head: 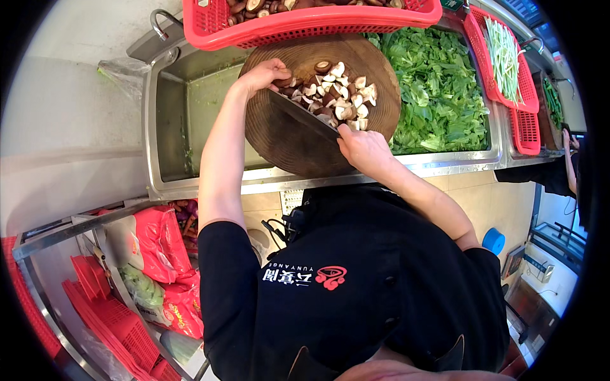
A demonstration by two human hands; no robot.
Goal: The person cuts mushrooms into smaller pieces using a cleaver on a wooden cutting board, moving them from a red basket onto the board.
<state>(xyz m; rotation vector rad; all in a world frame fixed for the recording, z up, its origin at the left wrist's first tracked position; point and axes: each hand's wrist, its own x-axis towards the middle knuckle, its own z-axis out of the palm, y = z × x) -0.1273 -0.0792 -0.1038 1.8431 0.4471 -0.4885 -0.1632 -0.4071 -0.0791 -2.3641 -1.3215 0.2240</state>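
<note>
A round wooden chopping board (290,138) lies across a steel sink. Cut shiitake mushrooms (340,95) with dark caps and white flesh are heaped on its far part. My right hand (364,145) grips a cleaver at the near right of the heap. The cleaver's blade (305,112) slants away to the left along the edge of the pieces. By the blade's far end, my left hand (264,76) has its fingers bent at a brown mushroom cap (284,82). Whether it grips the cap or the blade tip cannot be made out.
A red plastic basket (310,24) of whole shiitake stands just beyond the board. Chopped leafy greens (433,90) fill the right basin. The left basin (214,105) holds water under a faucet (159,24). Farther right are a basket of pale stalks (505,57) and another person's arm (569,166).
</note>
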